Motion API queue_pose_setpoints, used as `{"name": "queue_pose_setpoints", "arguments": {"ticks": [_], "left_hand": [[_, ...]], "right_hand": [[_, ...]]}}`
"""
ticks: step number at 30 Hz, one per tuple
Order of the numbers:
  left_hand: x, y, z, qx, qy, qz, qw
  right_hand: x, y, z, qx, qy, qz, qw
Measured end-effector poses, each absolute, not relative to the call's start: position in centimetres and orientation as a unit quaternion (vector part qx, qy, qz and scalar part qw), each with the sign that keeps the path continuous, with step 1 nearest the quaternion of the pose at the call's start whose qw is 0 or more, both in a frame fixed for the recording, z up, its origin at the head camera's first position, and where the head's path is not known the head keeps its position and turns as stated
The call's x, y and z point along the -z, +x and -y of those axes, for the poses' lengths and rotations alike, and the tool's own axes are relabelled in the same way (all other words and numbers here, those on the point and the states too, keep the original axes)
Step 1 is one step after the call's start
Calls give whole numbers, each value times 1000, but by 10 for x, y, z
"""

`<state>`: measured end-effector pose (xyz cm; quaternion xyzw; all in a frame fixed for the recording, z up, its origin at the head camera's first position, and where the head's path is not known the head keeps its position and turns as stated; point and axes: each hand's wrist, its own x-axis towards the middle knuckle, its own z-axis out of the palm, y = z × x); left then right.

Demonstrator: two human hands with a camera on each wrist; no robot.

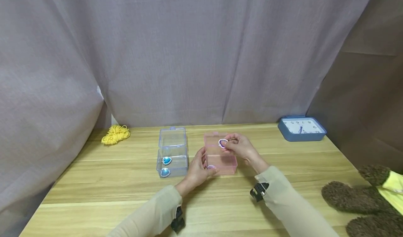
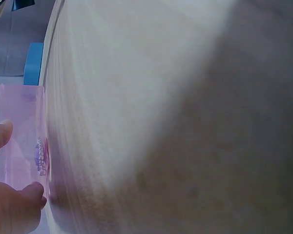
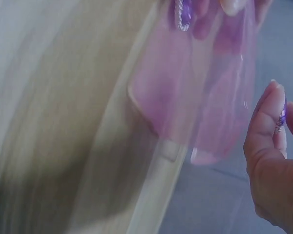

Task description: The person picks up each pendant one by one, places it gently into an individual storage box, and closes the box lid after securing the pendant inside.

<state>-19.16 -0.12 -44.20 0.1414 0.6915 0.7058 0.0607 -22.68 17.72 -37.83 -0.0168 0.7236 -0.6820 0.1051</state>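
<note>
A translucent pink plastic box (image 1: 226, 169) stands on the table with its lid raised at the back. My left hand (image 1: 196, 170) grips its left side, thumb along the front and fingers at the side wall. Inside lies a purple gem with a beaded white rim (image 2: 41, 157), low against the wall. Over the pink box, my right hand (image 1: 241, 148) pinches a second purple gem (image 1: 221, 143) between thumb and fingertips; in the right wrist view the held gem (image 3: 282, 117) is mostly hidden by the fingers.
Left of the pink box is a translucent blue box (image 1: 180, 171), lid up, holding a blue heart gem (image 1: 167, 160) and another blue gem (image 1: 165, 172). Farther out are a yellow cord bundle (image 1: 115, 134), a blue clock (image 1: 302, 136) and a brown plush toy (image 1: 347, 197). Grey cloth (image 1: 176, 62) hangs behind.
</note>
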Motion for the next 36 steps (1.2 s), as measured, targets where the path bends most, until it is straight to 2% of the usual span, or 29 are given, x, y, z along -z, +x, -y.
{"name": "queue_pose_setpoints", "arguments": {"ticks": [11,17,25,33,36], "left_hand": [[441,-191,2,-687,131,-713,58],[441,-191,3,-686,130,-714,62],[443,-191,3,-692,142,-706,59],[442,-189,3,-689,148,-708,51],[442,-189,3,-686,147,-711,51]], "right_hand": [[388,-222,-155,647,-33,-753,116],[393,-221,-147,561,-66,-821,83],[395,-220,-140,494,-47,-866,59],[401,-222,-139,450,-142,-882,9],[403,-222,-138,449,-148,-881,16]]}}
